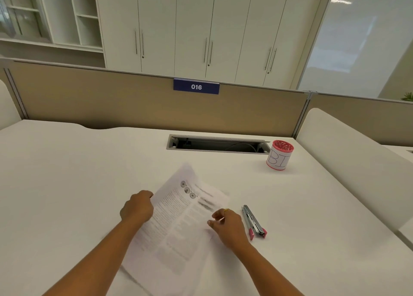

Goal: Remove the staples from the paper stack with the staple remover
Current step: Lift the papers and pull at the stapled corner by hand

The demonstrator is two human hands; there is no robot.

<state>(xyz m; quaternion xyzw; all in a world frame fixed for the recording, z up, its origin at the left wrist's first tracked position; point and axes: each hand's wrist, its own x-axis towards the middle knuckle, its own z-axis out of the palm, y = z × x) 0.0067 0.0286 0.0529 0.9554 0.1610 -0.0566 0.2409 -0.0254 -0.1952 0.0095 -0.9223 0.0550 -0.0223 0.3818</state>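
A printed paper stack point(178, 219) lies tilted on the white desk point(67, 173), its far part blurred. My left hand point(137, 207) is closed on the stack's left edge. On the stack's right edge sits my right hand point(228, 225), fingers curled and pinching there, a ring on one finger. A metal and pink staple remover point(253, 222) lies on the desk just right of my right hand, untouched. No staples can be made out.
A pink cup point(279, 155) wrapped in labelled paper stands at the back right. A cable slot point(214, 144) is cut into the desk behind the papers. A beige divider point(134, 101) with a "016" tag closes the far edge; white side panel on the right.
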